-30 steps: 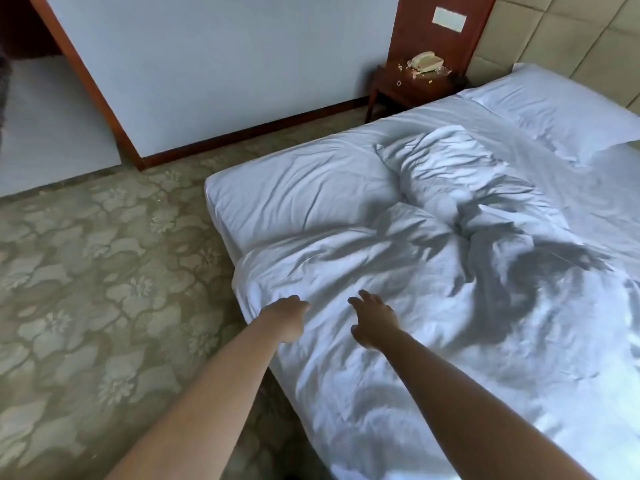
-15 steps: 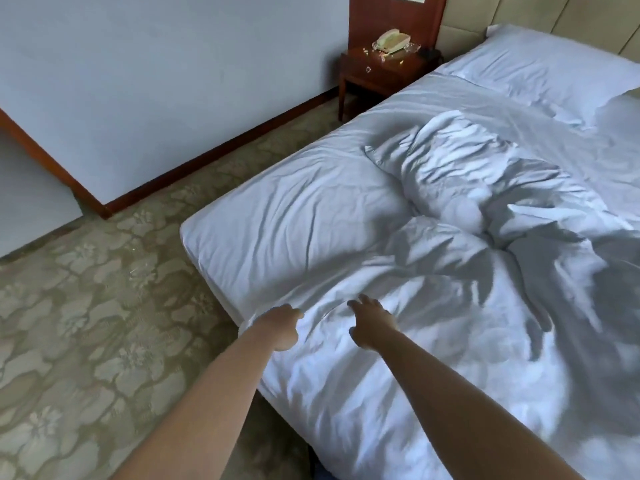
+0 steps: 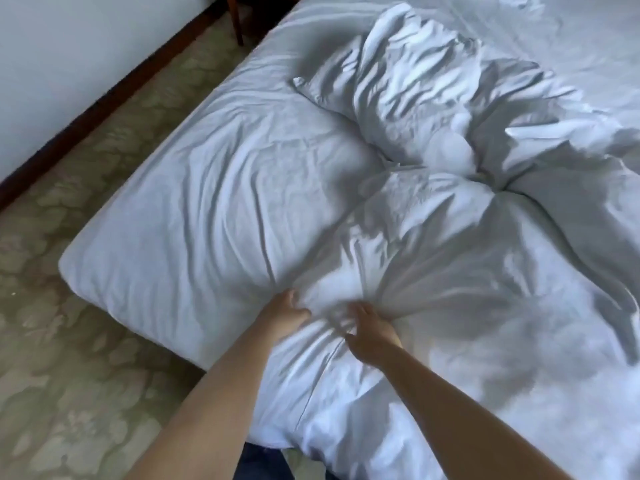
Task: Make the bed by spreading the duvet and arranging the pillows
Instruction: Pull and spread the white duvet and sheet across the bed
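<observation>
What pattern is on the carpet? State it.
Pale floral shapes on olive-beige carpet, clearest in the head view.

Both forearms showing bare, no sleeves reaching them; dark blue trousers (image 3: pixel 263 462) peeking in at 6 o'clock, between the arms.

We see a white duvet (image 3: pixel 433 271) of soft matt cloth, heavily creased and puffy, bunched into ridges toward the middle of the bed. Where the left hand (image 3: pixel 285 311) and the right hand (image 3: pixel 370 332) meet it near the bed's near edge, the fabric gathers into fine, tight wrinkles. The sheet (image 3: pixel 207 202) at the bed's left corner is smoother white cloth, matt, with shallow folds. The carpet (image 3: pixel 69 358) looks low-piled and dull, with a woven floral pattern. The skirting board (image 3: pixel 104 98) is dark wood with a slight sheen.
</observation>
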The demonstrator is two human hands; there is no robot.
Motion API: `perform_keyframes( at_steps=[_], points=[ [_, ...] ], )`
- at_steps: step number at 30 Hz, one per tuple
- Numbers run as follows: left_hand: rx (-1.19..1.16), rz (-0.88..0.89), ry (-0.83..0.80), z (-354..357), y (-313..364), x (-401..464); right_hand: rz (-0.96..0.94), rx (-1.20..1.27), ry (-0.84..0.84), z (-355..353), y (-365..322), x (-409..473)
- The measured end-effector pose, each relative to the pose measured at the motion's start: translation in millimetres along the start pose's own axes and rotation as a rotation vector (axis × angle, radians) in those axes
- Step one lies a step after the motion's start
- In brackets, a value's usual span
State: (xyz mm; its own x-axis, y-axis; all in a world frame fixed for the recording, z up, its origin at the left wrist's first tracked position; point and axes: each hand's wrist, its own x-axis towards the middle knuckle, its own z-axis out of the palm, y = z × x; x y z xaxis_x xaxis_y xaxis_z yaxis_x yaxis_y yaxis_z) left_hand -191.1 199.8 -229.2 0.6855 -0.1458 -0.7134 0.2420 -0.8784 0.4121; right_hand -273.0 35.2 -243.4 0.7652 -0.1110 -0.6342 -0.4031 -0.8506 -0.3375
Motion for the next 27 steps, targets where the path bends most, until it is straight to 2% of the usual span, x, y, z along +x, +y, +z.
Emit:
perform_keyframes(
  at_steps=[4,8,11,14,18,23,27],
  points=[
    [-0.222,-0.035,-0.158,6,10,13,0.096,0.078,0.048,14,-9,-11],
    [-0.08,-0.016,-0.328,-7,27,2,0.177,0.182,-0.004,12,-32,-32],
    [-0.012,0.061,-0.399,-44,35,-6,0.207,0.146,0.016,4,-63,-45],
    [0.088,0.127,-0.406,-84,36,-16,0.273,0.106,0.094,1,-110,-57],
    [0.106,0.264,-0.405,-120,34,-42,0.408,0.19,0.163,5,-166,-77],
    [0.118,0.366,-0.441,-136,27,-81,0.554,0.312,0.332,11,-204,-110],
    [0.13,0.403,-0.458,-152,3,-109,0.584,0.351,0.424,28,-235,-130]
  ],
)
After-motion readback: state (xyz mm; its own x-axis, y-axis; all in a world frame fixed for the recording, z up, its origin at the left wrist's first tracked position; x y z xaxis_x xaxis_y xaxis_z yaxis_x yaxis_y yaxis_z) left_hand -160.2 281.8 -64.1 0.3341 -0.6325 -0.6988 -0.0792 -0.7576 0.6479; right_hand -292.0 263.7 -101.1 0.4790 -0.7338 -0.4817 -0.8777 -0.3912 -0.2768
